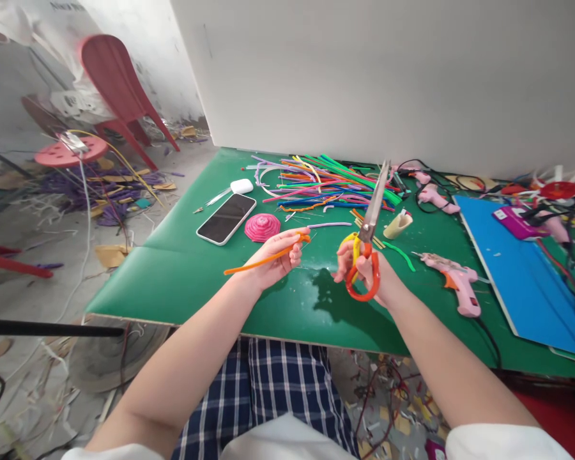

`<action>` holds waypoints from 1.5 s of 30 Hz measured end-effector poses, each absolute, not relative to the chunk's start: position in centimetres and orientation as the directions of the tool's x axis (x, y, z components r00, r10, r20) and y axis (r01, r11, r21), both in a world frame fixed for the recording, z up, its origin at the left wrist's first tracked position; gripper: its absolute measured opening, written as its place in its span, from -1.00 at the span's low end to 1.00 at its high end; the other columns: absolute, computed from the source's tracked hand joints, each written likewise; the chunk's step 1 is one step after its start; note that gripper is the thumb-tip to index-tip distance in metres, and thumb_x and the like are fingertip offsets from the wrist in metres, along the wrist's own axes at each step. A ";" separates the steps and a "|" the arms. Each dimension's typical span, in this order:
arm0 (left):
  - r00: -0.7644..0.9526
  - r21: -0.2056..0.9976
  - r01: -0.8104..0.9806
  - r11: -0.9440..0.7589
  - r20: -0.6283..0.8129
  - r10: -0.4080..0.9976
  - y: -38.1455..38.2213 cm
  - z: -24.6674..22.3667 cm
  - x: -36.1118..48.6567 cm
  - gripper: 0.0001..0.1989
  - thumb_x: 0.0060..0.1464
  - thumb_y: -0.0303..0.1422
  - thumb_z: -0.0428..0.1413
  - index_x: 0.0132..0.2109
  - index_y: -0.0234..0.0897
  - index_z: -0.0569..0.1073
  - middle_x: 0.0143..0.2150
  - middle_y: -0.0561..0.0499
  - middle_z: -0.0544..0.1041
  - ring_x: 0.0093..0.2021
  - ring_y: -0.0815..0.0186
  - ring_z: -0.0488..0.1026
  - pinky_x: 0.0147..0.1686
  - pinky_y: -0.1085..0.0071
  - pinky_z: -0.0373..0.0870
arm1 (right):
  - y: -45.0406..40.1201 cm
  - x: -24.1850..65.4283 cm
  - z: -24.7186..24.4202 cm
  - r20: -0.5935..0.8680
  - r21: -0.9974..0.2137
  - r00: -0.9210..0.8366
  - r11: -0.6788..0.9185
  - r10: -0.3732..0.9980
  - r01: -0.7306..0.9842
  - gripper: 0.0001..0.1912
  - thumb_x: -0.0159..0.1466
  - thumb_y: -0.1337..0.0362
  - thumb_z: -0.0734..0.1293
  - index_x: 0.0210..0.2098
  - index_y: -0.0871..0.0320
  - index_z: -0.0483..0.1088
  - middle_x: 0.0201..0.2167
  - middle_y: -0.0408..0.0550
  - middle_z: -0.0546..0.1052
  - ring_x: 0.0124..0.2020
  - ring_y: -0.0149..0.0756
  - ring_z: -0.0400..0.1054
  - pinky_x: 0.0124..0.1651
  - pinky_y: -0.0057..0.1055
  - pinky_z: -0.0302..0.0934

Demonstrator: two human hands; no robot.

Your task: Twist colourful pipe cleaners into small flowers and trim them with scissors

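Observation:
An orange pipe cleaner [263,260] is pinched in my left hand [278,259], one end bent near the fingertips and the long end running back over the wrist. My right hand [364,268] grips scissors [371,220] by their yellow and orange handles, the blades pointing up and away and looking closed. Behind my left hand lies a pink spiral disc [262,227]. A lilac pipe cleaner [333,224] stretches past its fingertips. To the right of the scissors a short green pipe cleaner [401,253] rests on the green table [287,313].
A pile of coloured pipe cleaners [321,182] spans the table's back. A phone [227,218] and a white case [241,186] lie left. On the right are a cream roll [397,225], a pink glue gun [455,281] with its cord, and a blue board [512,268].

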State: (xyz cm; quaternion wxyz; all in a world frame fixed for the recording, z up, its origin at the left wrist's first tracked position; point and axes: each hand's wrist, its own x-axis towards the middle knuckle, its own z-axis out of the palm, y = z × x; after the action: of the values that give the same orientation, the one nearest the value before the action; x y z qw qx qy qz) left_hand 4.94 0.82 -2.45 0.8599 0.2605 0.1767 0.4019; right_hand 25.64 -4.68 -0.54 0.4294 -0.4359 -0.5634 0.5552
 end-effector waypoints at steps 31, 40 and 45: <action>0.333 0.977 -0.192 0.088 -0.019 0.943 3.0 -1.7 9.7 -0.76 -0.04 -0.31 0.16 -0.19 -0.31 0.51 -0.48 0.03 0.46 -0.52 0.43 0.37 -0.45 0.48 0.34 | 0.2 24.9 -2.1 0.250 -0.968 0.189 0.252 0.950 0.013 -0.73 0.04 0.20 0.36 -0.33 0.10 0.20 -0.46 -0.21 0.34 -0.39 -0.37 0.37 -0.20 -0.28 0.32; 0.310 0.979 -0.018 -0.201 0.196 0.930 2.4 -1.9 11.1 -0.76 -0.01 -0.25 0.12 -0.21 -0.28 0.52 -0.27 -0.05 0.54 -0.24 0.27 0.44 -0.19 0.38 0.33 | -0.2 25.3 -1.1 0.227 -0.972 0.173 0.211 0.958 0.108 -0.75 0.00 0.21 0.36 -0.37 0.08 0.23 -0.53 -0.23 0.33 -0.44 -0.36 0.33 -0.25 -0.31 0.30; 0.262 0.990 -0.036 -0.134 0.139 0.955 2.4 -2.8 10.9 -0.80 -0.09 -0.26 0.18 -0.33 -0.30 0.52 -0.36 -0.03 0.53 -0.34 0.31 0.42 -0.32 0.42 0.31 | -0.4 24.8 -0.9 0.210 -0.950 0.129 0.171 0.969 0.262 -0.74 0.00 0.16 0.36 -0.37 0.09 0.25 -0.52 -0.21 0.35 -0.46 -0.36 0.31 -0.29 -0.34 0.26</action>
State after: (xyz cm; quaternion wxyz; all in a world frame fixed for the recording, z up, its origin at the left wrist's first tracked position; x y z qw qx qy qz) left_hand 10.91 2.40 -2.81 0.5308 0.5911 0.3887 0.4667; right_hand 24.78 -0.41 -0.90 0.5168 -0.5453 -0.5643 0.3423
